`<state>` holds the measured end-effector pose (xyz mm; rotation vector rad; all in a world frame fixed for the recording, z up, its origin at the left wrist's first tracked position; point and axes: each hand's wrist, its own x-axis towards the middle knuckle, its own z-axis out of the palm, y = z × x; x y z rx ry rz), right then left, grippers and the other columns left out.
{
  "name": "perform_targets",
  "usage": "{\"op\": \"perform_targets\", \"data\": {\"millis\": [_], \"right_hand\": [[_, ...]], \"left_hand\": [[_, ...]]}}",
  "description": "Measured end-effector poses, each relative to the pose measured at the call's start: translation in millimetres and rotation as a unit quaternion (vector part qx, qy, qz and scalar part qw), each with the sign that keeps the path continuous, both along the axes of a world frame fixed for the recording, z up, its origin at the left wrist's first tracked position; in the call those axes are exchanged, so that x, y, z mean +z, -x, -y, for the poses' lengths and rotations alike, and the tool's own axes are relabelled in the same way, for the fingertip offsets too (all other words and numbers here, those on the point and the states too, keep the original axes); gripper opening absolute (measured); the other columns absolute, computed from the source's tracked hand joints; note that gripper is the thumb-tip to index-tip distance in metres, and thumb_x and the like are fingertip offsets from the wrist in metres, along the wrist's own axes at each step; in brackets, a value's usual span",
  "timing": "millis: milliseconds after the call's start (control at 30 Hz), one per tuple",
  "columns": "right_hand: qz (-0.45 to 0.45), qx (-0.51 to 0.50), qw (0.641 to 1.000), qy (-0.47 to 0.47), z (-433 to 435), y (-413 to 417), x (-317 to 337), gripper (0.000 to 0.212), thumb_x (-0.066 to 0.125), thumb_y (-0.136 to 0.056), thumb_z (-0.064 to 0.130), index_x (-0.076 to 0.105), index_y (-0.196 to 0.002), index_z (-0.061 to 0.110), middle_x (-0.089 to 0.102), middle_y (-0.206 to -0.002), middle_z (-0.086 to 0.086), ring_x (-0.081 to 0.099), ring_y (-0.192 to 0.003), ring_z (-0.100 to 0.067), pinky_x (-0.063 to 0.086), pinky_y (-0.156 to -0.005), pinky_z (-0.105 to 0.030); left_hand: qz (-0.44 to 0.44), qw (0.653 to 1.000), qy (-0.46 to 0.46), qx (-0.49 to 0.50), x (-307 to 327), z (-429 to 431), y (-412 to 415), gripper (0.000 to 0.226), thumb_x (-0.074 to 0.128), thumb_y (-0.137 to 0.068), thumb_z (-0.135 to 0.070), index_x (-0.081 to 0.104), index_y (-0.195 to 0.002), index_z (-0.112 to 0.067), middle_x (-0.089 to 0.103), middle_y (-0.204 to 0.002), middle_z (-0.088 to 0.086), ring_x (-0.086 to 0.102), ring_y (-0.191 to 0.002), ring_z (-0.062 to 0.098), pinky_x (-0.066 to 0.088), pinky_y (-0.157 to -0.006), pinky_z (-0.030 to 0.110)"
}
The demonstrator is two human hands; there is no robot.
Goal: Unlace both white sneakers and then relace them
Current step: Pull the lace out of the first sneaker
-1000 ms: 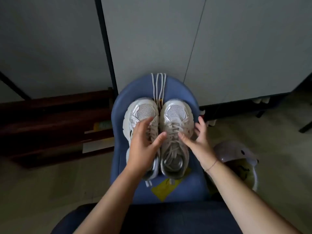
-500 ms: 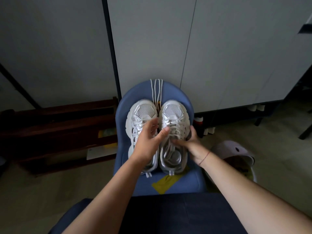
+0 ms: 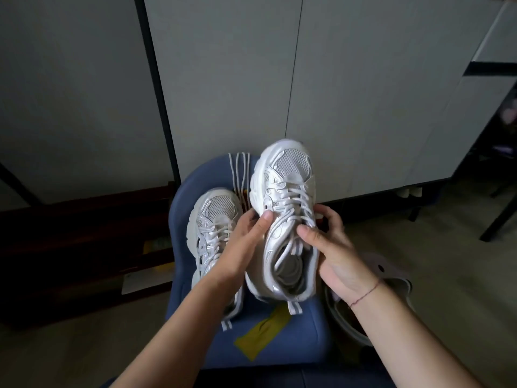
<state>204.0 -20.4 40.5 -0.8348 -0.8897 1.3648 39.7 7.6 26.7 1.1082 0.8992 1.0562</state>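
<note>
Aloft — one white sneaker (image 3: 285,197), fingers (image 3: 332,217) of left hand (image 3: 246,242) and right hand (image 3: 335,256) curled round its sides.

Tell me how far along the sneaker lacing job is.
Nothing looks done: both sneakers show crossed laces. In hand: left hand and right hand grip the raised sneaker. Left: unlacing and relacing it and the second sneaker on the blue chair.
</note>
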Motion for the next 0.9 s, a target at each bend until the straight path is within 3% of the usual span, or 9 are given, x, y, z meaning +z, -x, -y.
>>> {"op": "perform_targets", "data": {"millis": [67,133,200,300,433,533,633,800,900], "right_hand": [[0.013,0.032,0.999,-0.01,1.2,-0.1,-0.7,0.094,0.094,-0.043,0.028,0.046,-0.123,0.013,0.072,-0.102,-0.003,0.067,-0.098,-0.018,0.056,-0.081,-0.03],[0.051,0.019,0.998,-0.016,1.2,-1.0,-0.8,0.087,0.092,-0.046,0.04,0.053,-0.119,0.013,0.071,-0.105,-0.002,0.065,-0.103,-0.017,0.053,-0.089,-0.029],[0.124,-0.037,0.991,-0.026,-0.4,-3.6,-1.6,0.059,0.084,-0.061,0.041,0.064,-0.11,0.015,0.071,-0.104,-0.003,0.064,-0.102,-0.016,0.05,-0.09,-0.028],[0.231,-0.116,0.965,-0.04,-1.0,-8.7,-3.0,0.017,0.072,-0.079,0.018,0.071,-0.096,0.019,0.073,-0.096,-0.003,0.067,-0.095,-0.016,0.05,-0.087,-0.031],[0.279,-0.178,0.942,-0.046,4.7,-7.5,1.5,0.012,0.076,-0.076,0.011,0.072,-0.086,0.019,0.074,-0.09,-0.001,0.07,-0.088,-0.016,0.054,-0.083,-0.032],[0.313,-0.189,0.929,-0.046,10.8,-4.7,10.0,0.012,0.076,-0.076,0.011,0.072,-0.084,0.017,0.073,-0.093,0.002,0.069,-0.087,-0.009,0.053,-0.083,-0.027],[0.389,-0.223,0.892,-0.058,20.3,-1.8,17.3,0.01,0.077,-0.075,0.011,0.074,-0.084,0.014,0.073,-0.087,0.005,0.068,-0.078,-0.003,0.054,-0.075,-0.019],[0.494,-0.276,0.818,-0.1,28.4,5.7,19.0,0.003,0.073,-0.079,0.014,0.073,-0.077,0.012,0.073,-0.084,0.004,0.068,-0.08,-0.013,0.055,-0.075,-0.033],[0.534,-0.254,0.798,-0.114,28.5,6.2,17.0,0.008,0.068,-0.084,0.018,0.07,-0.08,0.011,0.071,-0.082,0.0,0.065,-0.078,-0.018,0.049,-0.072,-0.029]], "left_hand": [[0.019,0.999,-0.016,-0.032,5.0,-0.9,2.5,0.07,0.066,-0.084,-0.054,0.055,-0.13,-0.004,0.063,-0.126,0.019,0.061,-0.117,0.035,0.043,-0.105,0.05],[0.034,0.999,-0.014,-0.019,5.9,-1.0,2.0,0.055,0.065,-0.087,-0.043,0.061,-0.125,-0.003,0.068,-0.119,0.018,0.065,-0.111,0.034,0.045,-0.104,0.05],[0.036,0.999,-0.021,0.019,3.3,-2.0,-1.8,0.05,0.069,-0.084,-0.035,0.062,-0.124,-0.006,0.07,-0.116,0.015,0.067,-0.108,0.031,0.047,-0.102,0.051],[0.014,0.998,-0.038,0.052,-3.6,-3.5,-9.6,0.052,0.074,-0.081,-0.036,0.063,-0.123,-0.008,0.071,-0.115,0.011,0.067,-0.109,0.028,0.047,-0.102,0.049],[0.037,0.994,-0.009,0.104,-5.3,-3.3,-15.0,0.08,0.081,-0.067,-0.052,0.054,-0.128,-0.007,0.07,-0.118,0.009,0.069,-0.106,0.023,0.051,-0.099,0.047],[0.049,0.99,-0.012,0.128,-2.3,-1.2,-16.9,0.067,0.078,-0.077,-0.043,0.054,-0.126,-0.005,0.071,-0.115,0.009,0.07,-0.104,0.023,0.053,-0.096,0.045],[0.047,0.99,-0.027,0.129,3.9,5.9,-18.5,0.044,0.069,-0.089,-0.034,0.062,-0.121,-0.004,0.072,-0.11,0.012,0.07,-0.102,0.026,0.053,-0.096,0.047],[0.065,0.991,-0.02,0.119,4.5,14.8,-15.7,0.05,0.07,-0.085,-0.043,0.065,-0.12,-0.008,0.071,-0.114,0.012,0.068,-0.108,0.028,0.048,-0.101,0.05],[0.081,0.987,-0.012,0.137,4.1,17.5,-10.2,0.041,0.067,-0.09,-0.034,0.062,-0.123,-0.011,0.071,-0.115,0.01,0.068,-0.108,0.027,0.048,-0.101,0.048]]}}
